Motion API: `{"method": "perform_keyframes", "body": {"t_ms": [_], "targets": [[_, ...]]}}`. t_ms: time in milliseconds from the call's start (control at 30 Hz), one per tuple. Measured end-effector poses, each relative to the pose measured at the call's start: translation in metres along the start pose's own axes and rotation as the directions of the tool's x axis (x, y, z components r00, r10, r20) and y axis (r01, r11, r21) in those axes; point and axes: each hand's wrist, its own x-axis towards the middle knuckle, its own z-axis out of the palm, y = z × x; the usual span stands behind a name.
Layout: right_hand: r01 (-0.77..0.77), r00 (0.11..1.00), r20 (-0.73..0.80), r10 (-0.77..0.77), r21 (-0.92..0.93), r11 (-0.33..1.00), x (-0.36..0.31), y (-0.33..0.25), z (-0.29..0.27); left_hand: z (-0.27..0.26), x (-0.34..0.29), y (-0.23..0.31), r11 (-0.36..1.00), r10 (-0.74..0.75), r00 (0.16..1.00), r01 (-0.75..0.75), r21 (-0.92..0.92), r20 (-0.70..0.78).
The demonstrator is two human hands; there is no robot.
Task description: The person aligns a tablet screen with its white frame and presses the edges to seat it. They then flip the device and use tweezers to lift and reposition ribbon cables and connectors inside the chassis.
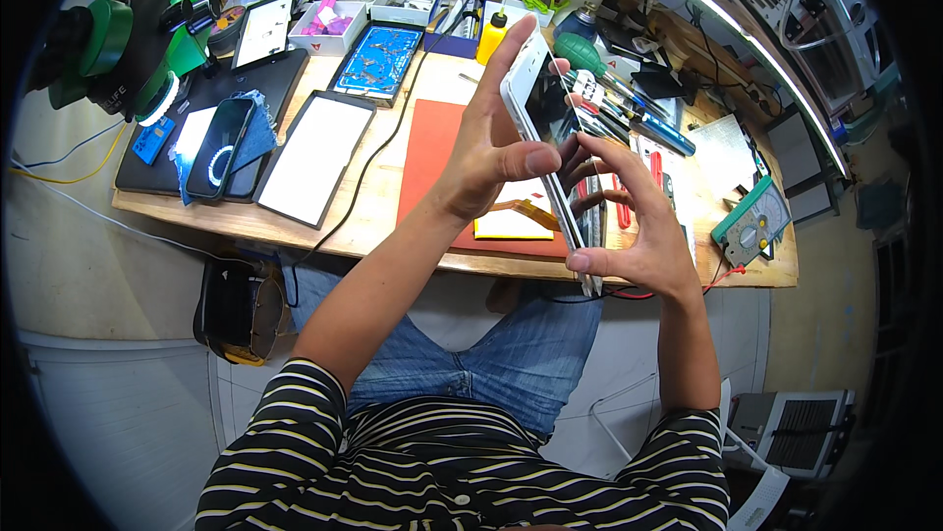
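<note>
Nearest are the striped shirt (pixel 422 462) and the jeans (pixel 526 364), with the forearms reaching up over the near edge of the surface (pixel 383 207). Both hands grasp the tablet (pixel 556 104), which is tilted up on its side in the air above the surface. The left hand (pixel 488 143) clasps its upper part, thumb on the white edge and some fingertips showing past the dark screen. The right hand (pixel 643 222) holds its lower end, thumb at the bottom corner, fingers bent along the screen side.

Below the tablet lies the red mat (pixel 427 158), bearing a white pad (pixel 511 227) with yellow edges. Left of the mat is a white panel (pixel 319 158) in a black frame, then a phone (pixel 232 128) by a blue cloth (pixel 257 143). To the right sit red-handled tools (pixel 622 205) and a green-cased meter (pixel 754 223).

Farther back are a blue board (pixel 375 57), a yellow bottle (pixel 491 38), a box (pixel 303 43) of pink items and a green bulb (pixel 580 53); a microscope (pixel 106 45) hangs over the far left
</note>
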Motion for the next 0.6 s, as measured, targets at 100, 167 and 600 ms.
{"method": "perform_keyframes", "body": {"t_ms": [100,167,600], "targets": [[0.0,1.0,0.017,0.0,-0.005,1.0,-0.0006,-0.0001,-0.0008,-0.0006,0.0,0.0016,1.0,-0.011,1.0,0.011,0.0,0.01],[-0.003,1.0,0.023,0.003,-0.013,1.0,-0.0013,-0.0001,-0.0012,-0.0011,0.0001,0.0013,1.0,-0.012,1.0,0.012,-0.005,0.011],[0.014,0.999,0.036,-0.012,-0.042,0.999,-0.0023,-0.0006,-0.0032,-0.001,0.0005,-0.0002,1.0,0.0,1.0,0.0,-0.005,-0.001]]}}
